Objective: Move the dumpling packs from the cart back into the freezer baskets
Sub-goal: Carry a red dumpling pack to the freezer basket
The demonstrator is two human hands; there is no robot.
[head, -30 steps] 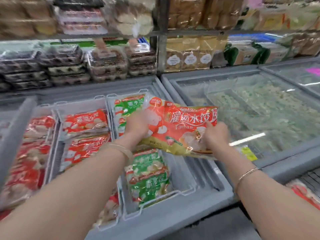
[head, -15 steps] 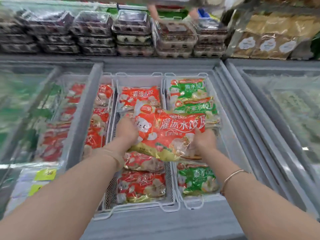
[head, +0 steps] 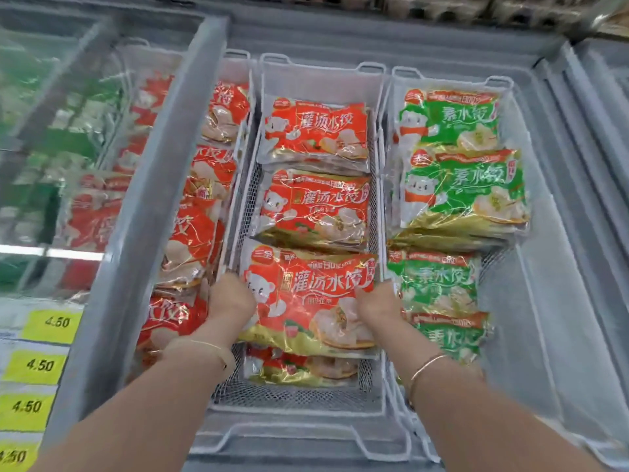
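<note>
I hold a red dumpling pack (head: 308, 301) by both side edges, my left hand (head: 231, 299) on its left and my right hand (head: 377, 306) on its right. It lies low inside the middle wire basket (head: 306, 400), over another red pack (head: 303, 367). Two more red packs (head: 316, 134) lie further back in the same basket. The cart is out of view.
The right basket (head: 503, 83) holds several green dumpling packs (head: 463, 189). The left basket holds red packs (head: 200, 233), partly under the grey sliding lid frame (head: 143, 216). Yellow price tags (head: 37, 366) line the left front edge. Shelved trays sit above the freezer.
The view has closed in on the freezer. Both hands have carried the red pack down and forward from above the baskets into the near part of the middle basket.
</note>
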